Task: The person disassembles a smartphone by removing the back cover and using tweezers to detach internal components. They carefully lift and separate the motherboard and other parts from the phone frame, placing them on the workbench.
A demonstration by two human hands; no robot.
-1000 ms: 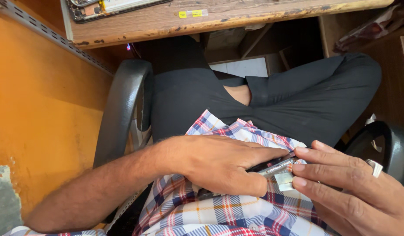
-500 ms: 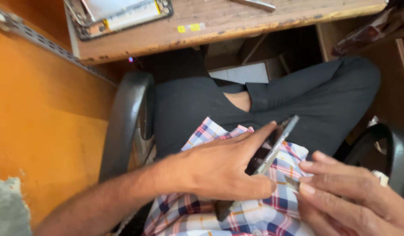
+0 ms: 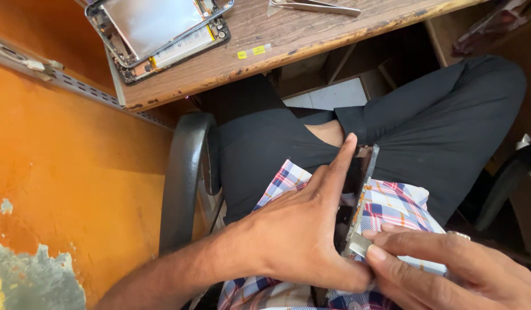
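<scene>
The thin phone panel [image 3: 362, 198] stands on its edge over the lap, low in the near middle of the scene, tilted so its top end points away toward the dark trousers [image 3: 426, 120]. The left hand [image 3: 303, 232] is wrapped against its left face, forefinger stretched up along the edge, which looks like a way to steady the panel and keep it from flexing. The right hand [image 3: 449, 270] comes in from the near right and pinches the panel's lower end between thumb and fingertips, so both hands are clamped on the same piece. A checked shirt [image 3: 392, 209] lies just behind it. To the left runs a grey chair armrest [image 3: 182, 178], beside an orange wall [image 3: 64, 172]. Far up, on the wooden table [image 3: 311, 34], lies an opened phone body [image 3: 162, 31], and further right metal tweezers [image 3: 314, 6], well apart from the hands.
</scene>
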